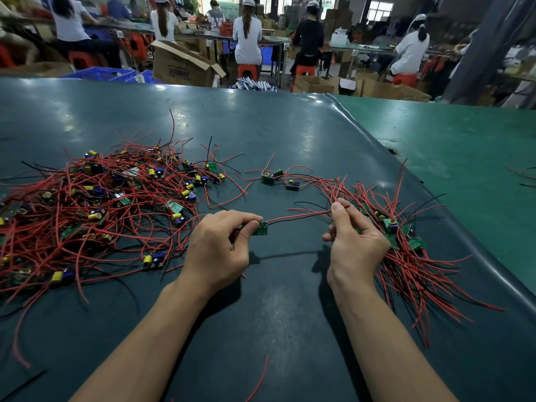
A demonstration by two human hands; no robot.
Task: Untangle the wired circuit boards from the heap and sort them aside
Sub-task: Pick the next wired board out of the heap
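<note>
A person's left hand (219, 246) pinches a small green circuit board (262, 228) between thumb and curled fingers, holding it just above the dark worktop (275, 329). From the board a red and a black lead (298, 218) run side by side to the right, where the right hand (352, 242) nips them between thumb and forefinger. The right hand's other fingers curl around a gathered bundle of boards (401, 237), whose green edges show just beyond the knuckles and whose red wires fan out towards the person and to the right of that hand.

To the left of the left hand, and reaching well past it, lies the tangled heap (95, 204) of boards, red and black wires looped over one another, with yellow and blue components showing through. Beyond the two hands, roughly midway between them, a few loose boards (280, 179) rest on the worktop, their wires trailing towards both the heap and the bundle. A single red wire offcut (259, 381) lies near the person, between the forearms.

Further right of the right hand, a lighter green mat (464, 158) covers the rest of the worktop. In the background, seated workers (247, 39) in white tops and caps face away at long benches, among red stools (247, 71), cardboard boxes (182, 65) and blue crates (101, 74).
</note>
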